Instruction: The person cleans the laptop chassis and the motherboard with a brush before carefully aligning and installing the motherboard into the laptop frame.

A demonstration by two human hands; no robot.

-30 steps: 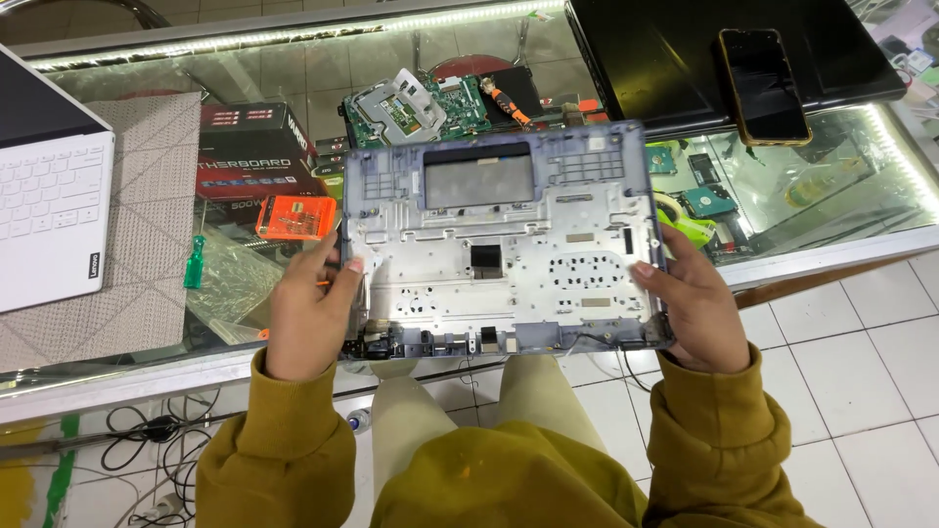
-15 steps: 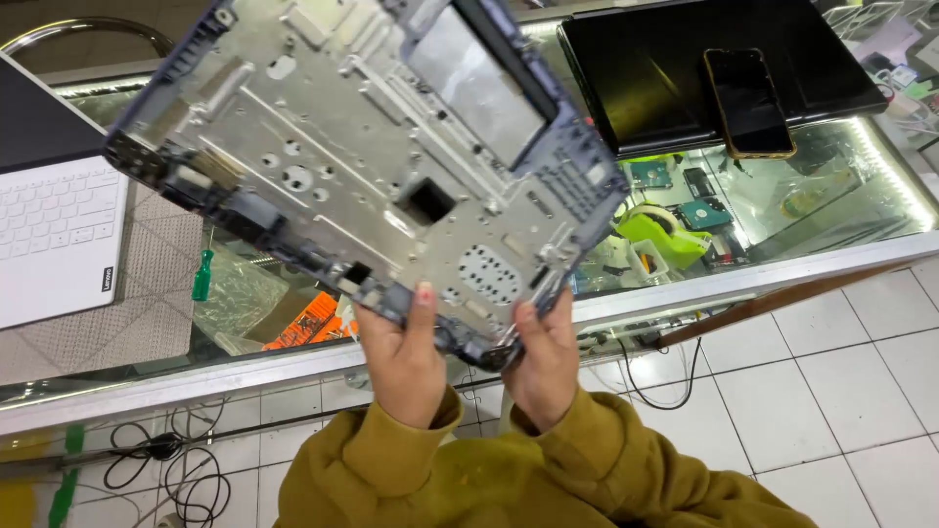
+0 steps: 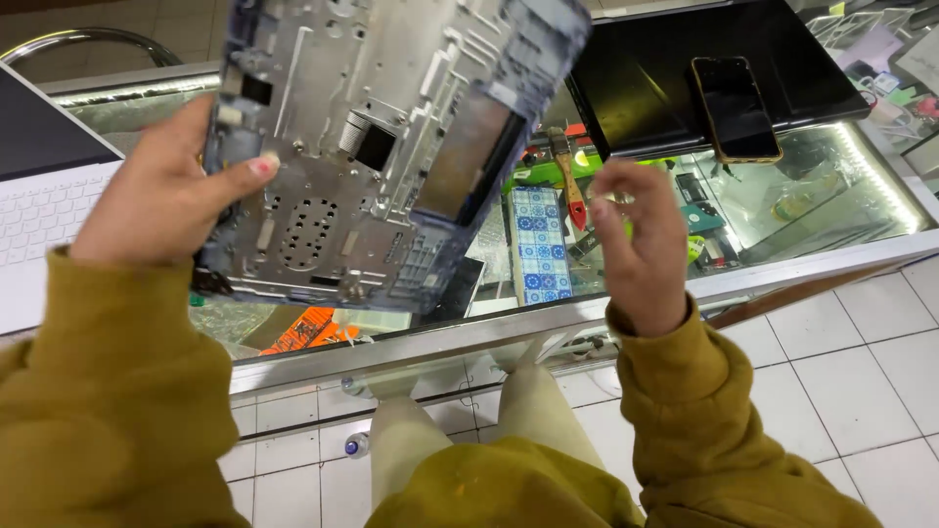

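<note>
My left hand [image 3: 161, 196] grips the left edge of a grey laptop chassis panel [image 3: 391, 137], with the thumb pressed on its inner metal face. The panel is lifted off the glass counter [image 3: 469, 337] and turned nearly upright, its punched metal underside and dark touchpad plate facing me. My right hand [image 3: 641, 244] hovers to the right of the panel, apart from it, fingers loosely curled and holding nothing. Both arms wear mustard-coloured sleeves.
A white laptop [image 3: 39, 205] lies at the left. A closed black laptop [image 3: 665, 78] with a phone [image 3: 734, 108] on it sits at the back right. A brush [image 3: 567, 181], a blue patterned box [image 3: 538, 244] and an orange package [image 3: 303, 332] are nearby. White floor tiles lie below.
The panel went from flat on the counter to lifted and turned upright toward the left. My right hand let go of it; only the left hand holds it now.
</note>
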